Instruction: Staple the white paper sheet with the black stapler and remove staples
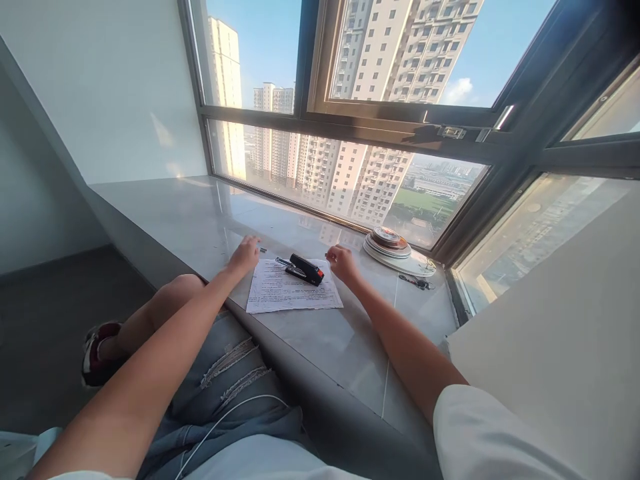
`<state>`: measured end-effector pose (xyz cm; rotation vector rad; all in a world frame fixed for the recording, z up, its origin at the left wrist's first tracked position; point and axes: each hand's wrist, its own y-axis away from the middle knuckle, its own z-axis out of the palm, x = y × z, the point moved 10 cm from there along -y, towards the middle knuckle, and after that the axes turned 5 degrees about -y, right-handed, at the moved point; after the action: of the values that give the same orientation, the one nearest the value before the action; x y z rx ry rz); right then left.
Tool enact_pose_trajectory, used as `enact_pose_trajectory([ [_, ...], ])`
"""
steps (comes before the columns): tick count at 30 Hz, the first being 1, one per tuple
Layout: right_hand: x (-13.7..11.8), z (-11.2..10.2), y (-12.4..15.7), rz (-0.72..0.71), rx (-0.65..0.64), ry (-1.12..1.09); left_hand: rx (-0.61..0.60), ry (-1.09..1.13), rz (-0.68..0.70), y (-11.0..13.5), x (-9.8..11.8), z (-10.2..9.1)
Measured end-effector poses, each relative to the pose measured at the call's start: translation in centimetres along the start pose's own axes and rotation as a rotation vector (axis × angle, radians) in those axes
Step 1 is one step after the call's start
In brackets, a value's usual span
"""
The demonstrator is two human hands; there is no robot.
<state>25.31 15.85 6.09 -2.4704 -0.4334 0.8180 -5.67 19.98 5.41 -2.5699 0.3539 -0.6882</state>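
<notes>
1. Your bare right hand (343, 261): fingers drawn together, seemingly pinched on a small dark sliver (327, 255), too small to identify. Just right of the stapler.
2. Your bare left hand (244, 255): fingers curled; whether they grasp anything, you cannot tell from this view. Left of the stapler. One short dark-grey strip (263, 250) lies beside its fingertips.
3. Black stapler with silver metal magazine and red marking (306, 269): lying between your two hands, the slim silver part showing at its left end.
4. Governing relation, as judged: the stapler's long axis slants, silver end toward your left hand and the window, red-marked end rightward and nearer you. It lies left of your right grip, which is the nearer hand.
5. White printed paper sheet (295, 301): under the stapler, extending toward you.
6. Stack of round white plates (383, 252): right of the stapler, beyond your right hand.
7. Black-and-silver tangle of small items (416, 283): well right of the stapler.
8. Glossy grey tiled ledge (175, 208): beneath the stapler and sheet.
</notes>
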Motion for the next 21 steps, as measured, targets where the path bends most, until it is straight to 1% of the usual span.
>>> enact_pose_trajectory([
  [1, 1.6, 0.0, 0.2, 0.038, -0.016, 0.029, -0.071, -0.075, -0.012, -0.2, -1.5, 1.2],
  [2, 2.9, 0.1, 0.4, 0.059, -0.028, 0.044, -0.101, -0.106, -0.030, -0.3, -2.7, 2.0],
  [4, 4.6, 0.4, 0.7, 0.079, -0.051, 0.061, -0.167, -0.172, -0.047, -0.3, -4.3, 3.3],
  [7, 5.8, 1.3, 0.8, 0.101, -0.078, 0.087, -0.264, -0.234, -0.033, -0.1, -4.9, 4.8],
  [11, 6.3, 2.4, 0.4, 0.132, -0.114, 0.136, -0.326, -0.243, -0.003, -0.1, -4.9, 5.7],
  [13, 6.2, 2.9, 0.4, 0.132, -0.149, 0.175, -0.327, -0.257, 0.008, -0.1, -4.8, 5.7],
  [16, 5.9, 3.6, 0.6, 0.119, -0.207, 0.244, -0.259, -0.258, 0.013, 0.1, -4.3, 4.7],
  [18, 5.6, 3.5, 0.6, 0.114, -0.202, 0.257, -0.211, -0.237, 0.010, 0.3, -3.8, 3.8],
  [21, 5.2, 3.1, 0.6, 0.092, -0.184, 0.213, -0.175, -0.223, -0.015, 0.7, -3.3, 2.9],
])
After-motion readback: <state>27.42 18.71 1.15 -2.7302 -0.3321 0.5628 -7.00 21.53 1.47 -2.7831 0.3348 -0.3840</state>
